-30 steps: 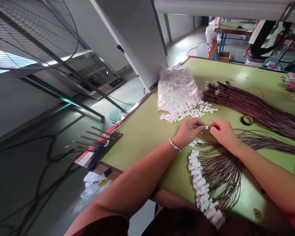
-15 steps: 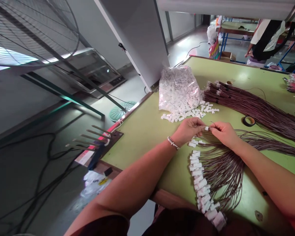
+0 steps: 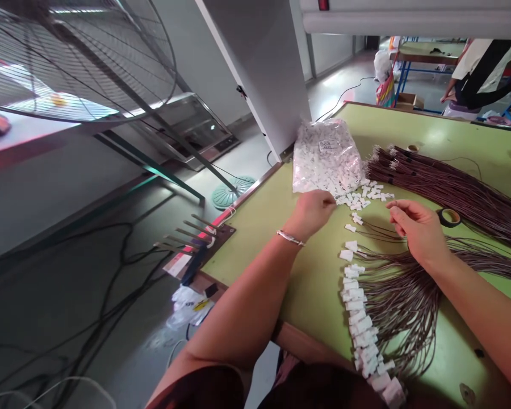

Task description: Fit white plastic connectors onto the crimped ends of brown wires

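My left hand point(image 3: 315, 211) is closed, its fingertips at the left edge of a heap of loose white plastic connectors point(image 3: 357, 199). Whether a connector is between those fingers is hidden. My right hand point(image 3: 419, 227) hovers over the brown wires, thumb and fingertips pressed together; what they pinch is too small to make out. Between the hands lie small white connectors point(image 3: 351, 228) on thin brown wires. Nearer to me, a column of white connectors point(image 3: 357, 315) lines the ends of a fanned bundle of brown wires point(image 3: 409, 307).
A clear plastic bag of white connectors point(image 3: 327, 156) stands behind the heap. Bundled brown wires point(image 3: 447, 182) and a black tape roll point(image 3: 449, 217) lie to the right on the green table point(image 3: 255, 255). Metal prongs point(image 3: 187, 236) jut from its left edge. A fan point(image 3: 89, 62) stands left.
My hands have moved apart: the left went toward the loose heap, the right shifted right. The white connector held between them has left their fingers. The view has swung slightly left.
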The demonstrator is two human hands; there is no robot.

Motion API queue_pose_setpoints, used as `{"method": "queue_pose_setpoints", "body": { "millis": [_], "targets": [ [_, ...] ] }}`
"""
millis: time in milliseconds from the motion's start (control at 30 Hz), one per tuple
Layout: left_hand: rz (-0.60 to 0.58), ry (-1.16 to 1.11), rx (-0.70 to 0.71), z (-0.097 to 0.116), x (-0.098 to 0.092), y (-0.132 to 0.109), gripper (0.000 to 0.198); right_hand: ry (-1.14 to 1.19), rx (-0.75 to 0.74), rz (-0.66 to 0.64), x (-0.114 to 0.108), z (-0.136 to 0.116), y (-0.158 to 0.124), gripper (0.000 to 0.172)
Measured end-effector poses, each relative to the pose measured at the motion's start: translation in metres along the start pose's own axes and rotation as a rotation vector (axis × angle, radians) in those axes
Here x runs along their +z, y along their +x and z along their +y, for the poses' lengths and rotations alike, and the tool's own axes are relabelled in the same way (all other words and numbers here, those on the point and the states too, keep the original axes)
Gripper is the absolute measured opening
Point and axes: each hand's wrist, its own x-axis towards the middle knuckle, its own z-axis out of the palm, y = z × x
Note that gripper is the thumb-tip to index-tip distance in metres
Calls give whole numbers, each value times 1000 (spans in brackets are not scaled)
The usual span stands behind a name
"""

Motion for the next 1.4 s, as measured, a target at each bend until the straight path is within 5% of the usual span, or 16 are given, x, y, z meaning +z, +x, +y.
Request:
{"method": "queue_pose_setpoints", "body": {
  "millis": [67,167,333,500,633,767,1067,1233,1400],
  "targets": [
    [38,175,-49,-12,7,6,10,-34,-40,-12,1,2,-4,26],
    [-56,334,-19,-18,18,8,12,-102,-59,-49,2,6,-7,27],
    [-75,269,-45,-8,13,2,21,-274,-60,-41,4,8,-4,24],
    [-106,-360,-192,8,3,-3,14,-440,-80,-12,4,8,-2,21],
    [-231,-963,-421,21,19,-9,14,-501,-104,-42,3,11,-2,20],
    [-247,-1214,-517,25,35,-13,10,-589,-155,-73,1,16,-1,19],
    [-270,-1099,-376,29,36,-16,13,-792,-218,-61,2,14,-2,19],
    [-149,-878,-229,37,37,-19,15,-738,-195,-40,-1,14,-2,20],
    [-154,-886,-226,35,40,-20,18,-702,-241,-16,-2,16,-4,20]
  ]
}}
